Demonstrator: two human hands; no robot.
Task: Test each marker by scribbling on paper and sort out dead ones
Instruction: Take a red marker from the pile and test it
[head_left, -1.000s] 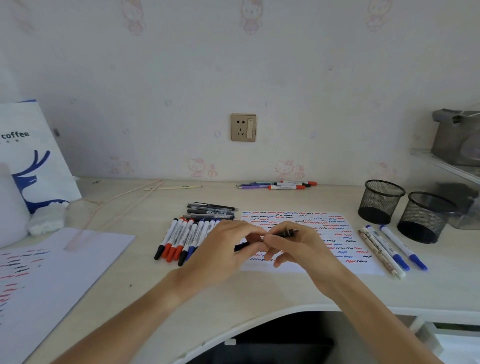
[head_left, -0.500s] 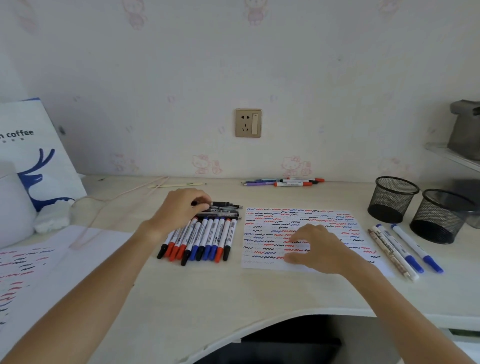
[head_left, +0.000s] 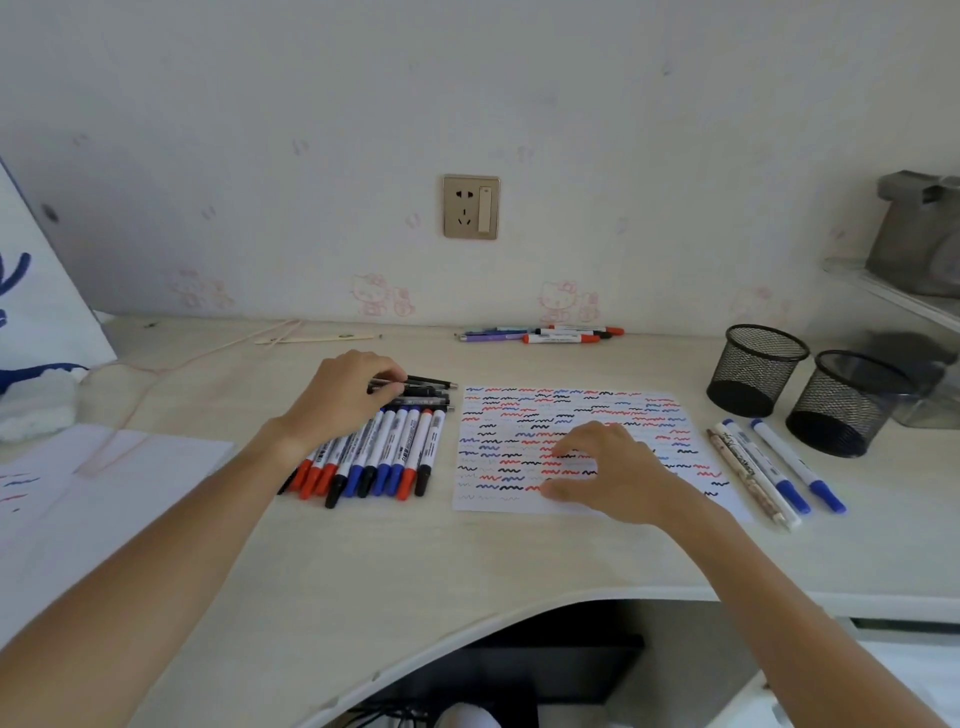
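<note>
A sheet of paper (head_left: 576, 415) covered in red, blue and black squiggles lies mid-desk. My right hand (head_left: 608, 473) rests flat on its lower part, fingers spread, holding nothing. Left of the paper lies a row of several red, blue and black markers (head_left: 395, 457). Behind that row sits a small stack of black pens (head_left: 426, 392). My left hand (head_left: 343, 395) is over that stack, its fingertips pinched on a black pen at the top.
Two black mesh cups (head_left: 756, 369) (head_left: 844, 402) stand at the right. Before them lie three pens (head_left: 769, 467). Several markers (head_left: 545, 334) lie by the wall. A second scribbled sheet (head_left: 93, 483) and a white bag (head_left: 36, 312) are at the left.
One second ago both hands held a black pen over the paper. My left hand has since moved to the black pen stack, and my right hand has dropped flat onto the paper.
</note>
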